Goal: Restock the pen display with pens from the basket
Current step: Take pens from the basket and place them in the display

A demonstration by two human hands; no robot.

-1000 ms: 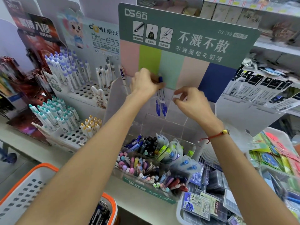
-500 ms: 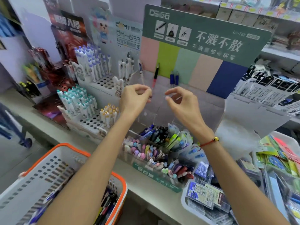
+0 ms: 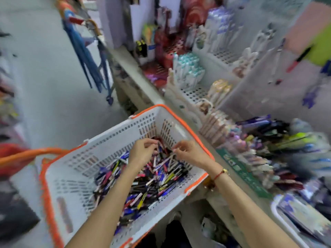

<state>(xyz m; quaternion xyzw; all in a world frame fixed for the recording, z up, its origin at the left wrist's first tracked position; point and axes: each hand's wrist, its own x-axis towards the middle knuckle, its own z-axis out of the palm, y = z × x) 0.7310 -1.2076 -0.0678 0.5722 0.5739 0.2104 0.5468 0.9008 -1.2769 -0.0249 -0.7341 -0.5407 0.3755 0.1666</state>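
Note:
A white basket with an orange rim point(image 3: 186, 126) stands below the counter, its bottom covered by a heap of loose pens point(image 3: 152, 185). Both my hands are down inside it over the far end of the heap. My left hand point(image 3: 143, 152) has its fingers curled and seems to pinch a dark blue pen point(image 3: 159, 146) that stands up between the hands. My right hand point(image 3: 188, 152) bends its fingertips onto the pile; blur hides whether it holds anything. The grey pen display point(image 3: 259, 90) is up at the right, with a red-and-black pen point(image 3: 299, 59) in it.
On the counter point(image 3: 136, 77) stand racks of white and teal pens point(image 3: 188, 70) and a clear box of mixed pens point(image 3: 268, 140). A tray of packaged goods point(image 3: 304, 217) sits at the lower right. Umbrellas point(image 3: 84, 51) hang at the upper left above the floor.
Both hands left the display and dropped into the basket. My view swung down and left from the display to the basket.

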